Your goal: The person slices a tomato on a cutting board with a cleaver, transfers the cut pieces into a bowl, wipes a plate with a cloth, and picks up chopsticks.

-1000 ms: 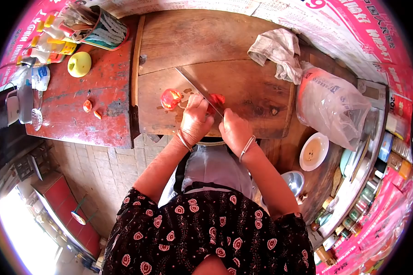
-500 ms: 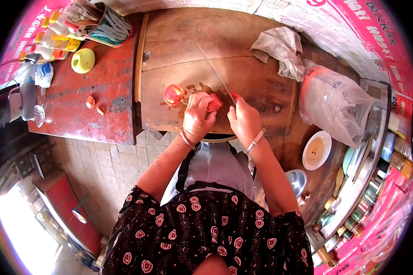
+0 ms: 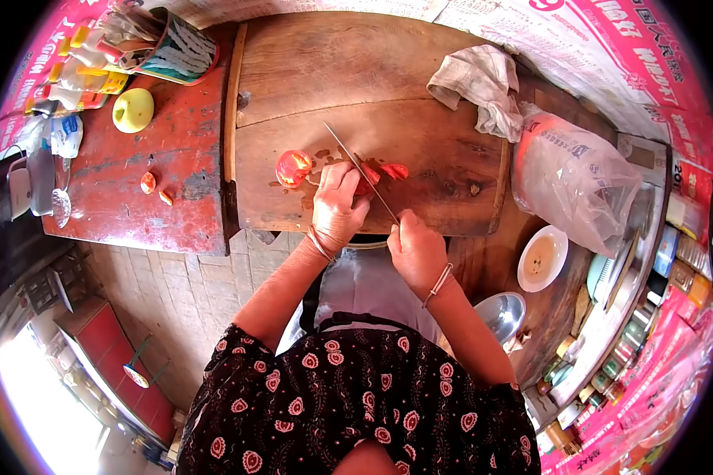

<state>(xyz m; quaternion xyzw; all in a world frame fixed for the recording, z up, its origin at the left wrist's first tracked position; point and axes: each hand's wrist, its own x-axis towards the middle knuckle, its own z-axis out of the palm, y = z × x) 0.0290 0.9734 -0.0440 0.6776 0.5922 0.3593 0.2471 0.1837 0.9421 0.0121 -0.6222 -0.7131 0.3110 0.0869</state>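
On the wet wooden board (image 3: 333, 71), my left hand (image 3: 339, 207) has its fingers bent over a piece of tomato (image 3: 364, 187). My right hand (image 3: 417, 252) is closed round the handle of a long knife (image 3: 361, 169). The blade slants up and left, right beside my left fingertips and against the tomato. Cut tomato pieces (image 3: 394, 171) lie on the blade's right side. A tomato half (image 3: 294, 169), cut face up, rests to the left of my left hand.
A red table (image 3: 190, 142) at left bears a green apple (image 3: 133, 110), two tomato scraps, bottles and a utensil holder (image 3: 184, 49). A cloth (image 3: 483, 87), a plastic bag (image 3: 574, 174), a white bowl (image 3: 543, 258) and a metal bowl (image 3: 502, 315) are at right.
The knife and my right hand have moved left and down, onto the tomato. Cut pieces now show to the right of the blade. The whole view has shifted slightly.
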